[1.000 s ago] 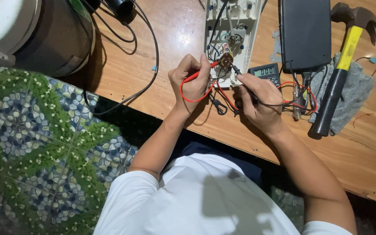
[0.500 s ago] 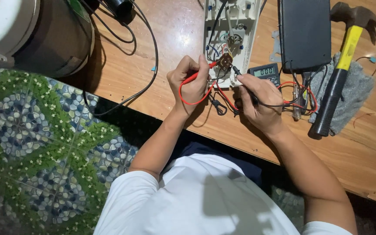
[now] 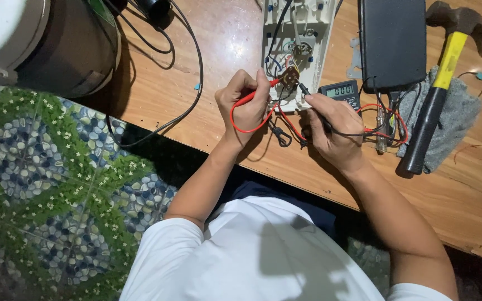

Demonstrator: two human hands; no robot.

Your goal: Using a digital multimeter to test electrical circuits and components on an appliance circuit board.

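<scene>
Both probes on the open white unit.
I see my left hand (image 3: 246, 106) pinching the red probe (image 3: 258, 93), my right hand (image 3: 333, 131) gripping the black probe (image 3: 308, 95); tips meet the white unit (image 3: 294, 50) just ahead, the multimeter (image 3: 340, 92) beside my right fingers.

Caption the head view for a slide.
Left hand holds a red probe and right hand a black probe to an opened white device beside a multimeter.

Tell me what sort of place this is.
Probably a home repair bench: a bare wooden tabletop beside a pebble-patterned tiled floor, a yellow-handled claw hammer, and a small grey digital multimeter next to an opened white plastic appliance housing.
</scene>
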